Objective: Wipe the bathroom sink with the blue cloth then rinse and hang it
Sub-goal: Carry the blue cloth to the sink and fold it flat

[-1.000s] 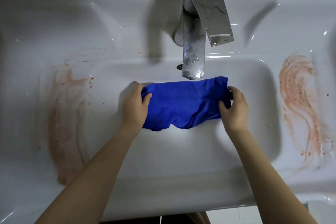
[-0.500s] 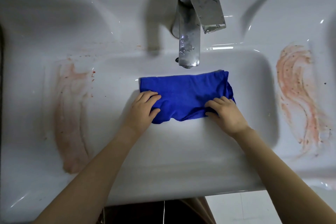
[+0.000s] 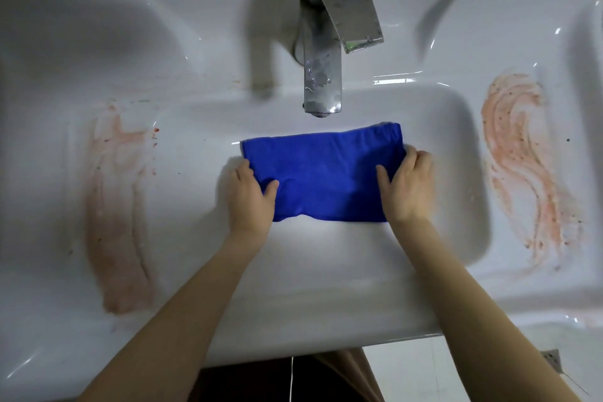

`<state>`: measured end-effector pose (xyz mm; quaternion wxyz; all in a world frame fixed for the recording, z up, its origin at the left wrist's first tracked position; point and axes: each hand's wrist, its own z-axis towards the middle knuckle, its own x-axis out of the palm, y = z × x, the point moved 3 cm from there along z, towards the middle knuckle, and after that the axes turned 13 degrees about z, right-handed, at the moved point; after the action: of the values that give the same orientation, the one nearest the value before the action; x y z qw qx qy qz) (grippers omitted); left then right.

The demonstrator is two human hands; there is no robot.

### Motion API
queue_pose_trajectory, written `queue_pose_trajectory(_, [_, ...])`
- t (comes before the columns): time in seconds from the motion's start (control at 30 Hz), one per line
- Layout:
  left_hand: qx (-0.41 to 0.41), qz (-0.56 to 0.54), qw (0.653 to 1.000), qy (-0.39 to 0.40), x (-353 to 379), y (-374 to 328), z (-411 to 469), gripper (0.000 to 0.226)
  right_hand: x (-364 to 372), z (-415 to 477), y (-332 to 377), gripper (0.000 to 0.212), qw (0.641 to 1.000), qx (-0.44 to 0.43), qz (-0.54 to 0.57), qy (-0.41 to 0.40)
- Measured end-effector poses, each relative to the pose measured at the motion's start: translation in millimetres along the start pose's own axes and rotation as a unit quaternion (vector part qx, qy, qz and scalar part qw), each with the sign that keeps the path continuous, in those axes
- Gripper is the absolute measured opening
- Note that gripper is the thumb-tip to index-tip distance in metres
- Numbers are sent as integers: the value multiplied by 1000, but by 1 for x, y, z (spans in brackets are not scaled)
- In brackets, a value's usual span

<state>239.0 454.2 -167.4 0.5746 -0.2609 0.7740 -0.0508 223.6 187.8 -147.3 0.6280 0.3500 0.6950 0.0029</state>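
Both hands have slid outward and are now gripping the folded blue cloth ends, left hand and right hand, below the faucet in the sink.

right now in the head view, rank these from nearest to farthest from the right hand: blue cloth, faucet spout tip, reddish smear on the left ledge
1. blue cloth: touching the right hand, held at its right edge in the basin.
2. faucet spout tip: up and to the left of that hand.
3. reddish smear on the left ledge: far across, beyond the left hand.

Blue cloth held over sink, left hand, right hand
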Motion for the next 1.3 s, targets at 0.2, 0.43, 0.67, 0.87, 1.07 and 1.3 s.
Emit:
queue_pose_trajectory(0.2, [-19,-20,999,34,1,-1,6,21,7,0,-6,38,999,31,-24,25])
queue_pose_trajectory(0.43, [149,161,975,-42,-22,11,2,44,4,-9,11,26,998,2,42,46])
queue_pose_trajectory(0.67, [253,376,891,-35,-35,58,14,57,19,-40,87,27,977,-87,182,70])
queue_pose_trajectory(0.87, [254,391,884,-40,-31,62,16,56,77,-63,130,42,963,-98,186,171])
queue_pose_trajectory(1.07, [265,385,882,-57,-30,61,15,54,64,-58,102,33,973,-63,218,46])
queue_pose_trajectory(1.3, [261,390,881,-59,-29,61,15,53,76,-38,79,42,960,131,229,92])
